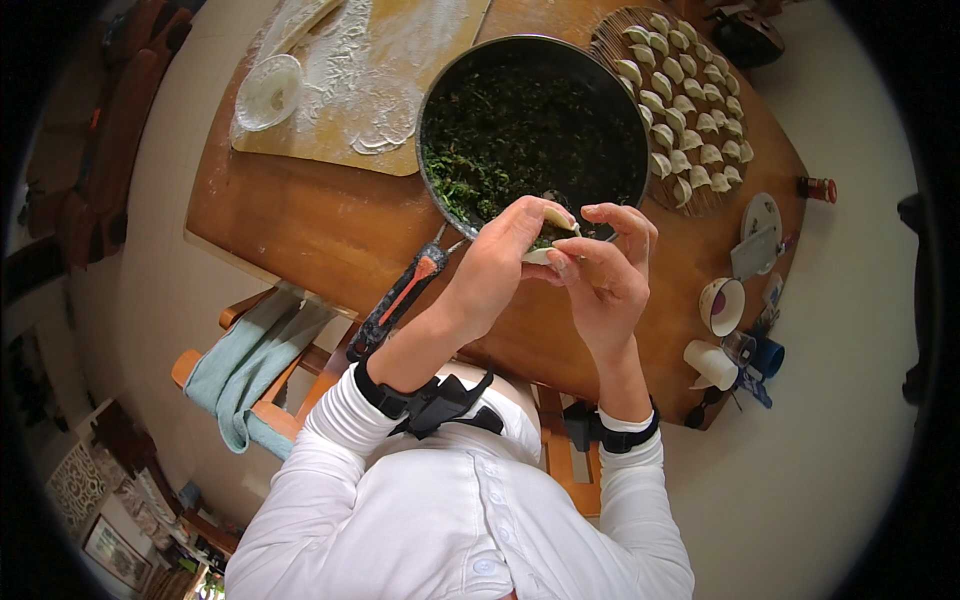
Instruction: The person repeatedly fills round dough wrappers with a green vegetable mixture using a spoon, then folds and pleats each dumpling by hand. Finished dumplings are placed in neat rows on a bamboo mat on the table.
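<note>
Between my two hands is a dumpling wrapper (538, 256) with green filling showing in its opening. My left hand (501, 251) cups it from the left, thumb along its upper edge. The fingertips of my right hand (611, 274) pinch the wrapper's right edge, and the right index finger is raised. Both hands are over the near rim of a dark pan (427, 161) holding chopped green filling (510, 142). Part of the wrapper is hidden behind my fingers. To the right of the pan, many folded dumplings (690, 139) lie in rows on a round woven mat (622, 34).
A floured board (322, 142) with a flour-dusted bowl (268, 91) and a rolling pin (300, 30) lies at left. The pan's handle (397, 300) sticks out toward me. Along the right edge stand a bowl (722, 306), a paper roll (709, 364) and a jar (817, 190).
</note>
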### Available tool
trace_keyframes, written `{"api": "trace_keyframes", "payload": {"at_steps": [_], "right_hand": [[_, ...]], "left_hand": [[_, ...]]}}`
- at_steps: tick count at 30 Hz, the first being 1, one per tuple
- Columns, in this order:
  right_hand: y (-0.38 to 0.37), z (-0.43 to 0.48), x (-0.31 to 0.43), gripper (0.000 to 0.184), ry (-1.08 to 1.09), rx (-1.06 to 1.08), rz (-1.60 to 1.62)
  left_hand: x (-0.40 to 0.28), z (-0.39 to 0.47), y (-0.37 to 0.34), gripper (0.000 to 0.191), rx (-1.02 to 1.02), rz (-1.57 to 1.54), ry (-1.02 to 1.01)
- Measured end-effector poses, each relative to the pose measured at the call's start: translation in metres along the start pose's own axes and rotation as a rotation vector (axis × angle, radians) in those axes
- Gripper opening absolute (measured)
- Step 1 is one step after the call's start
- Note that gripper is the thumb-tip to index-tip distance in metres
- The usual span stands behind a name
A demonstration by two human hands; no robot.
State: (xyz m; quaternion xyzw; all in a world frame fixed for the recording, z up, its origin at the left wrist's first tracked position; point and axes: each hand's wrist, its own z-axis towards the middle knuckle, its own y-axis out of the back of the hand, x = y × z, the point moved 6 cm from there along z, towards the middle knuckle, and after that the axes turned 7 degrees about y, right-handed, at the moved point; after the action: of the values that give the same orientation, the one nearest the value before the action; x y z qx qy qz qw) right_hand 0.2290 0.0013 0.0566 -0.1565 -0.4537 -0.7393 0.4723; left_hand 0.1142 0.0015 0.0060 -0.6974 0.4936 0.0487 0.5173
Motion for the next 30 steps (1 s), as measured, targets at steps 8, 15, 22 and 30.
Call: {"api": "trace_keyframes", "payload": {"at_steps": [8,15,22,30], "right_hand": [[0.002,0.002,0.001,0.024,-0.111,-0.004,0.037],[0.008,0.002,-0.001,0.019,-0.027,-0.084,0.071],[0.015,0.007,0.003,0.014,-0.003,-0.088,0.137],[0.038,-0.002,0.014,0.026,-0.034,-0.122,0.077]], "left_hand": [[-0.005,-0.009,-0.011,0.031,0.013,0.125,-0.181],[-0.007,-0.014,-0.02,0.042,0.145,0.256,-0.259],[-0.008,-0.018,-0.023,0.037,0.113,0.541,-0.364],[-0.009,-0.019,-0.028,0.043,0.224,0.157,-0.33]]}}
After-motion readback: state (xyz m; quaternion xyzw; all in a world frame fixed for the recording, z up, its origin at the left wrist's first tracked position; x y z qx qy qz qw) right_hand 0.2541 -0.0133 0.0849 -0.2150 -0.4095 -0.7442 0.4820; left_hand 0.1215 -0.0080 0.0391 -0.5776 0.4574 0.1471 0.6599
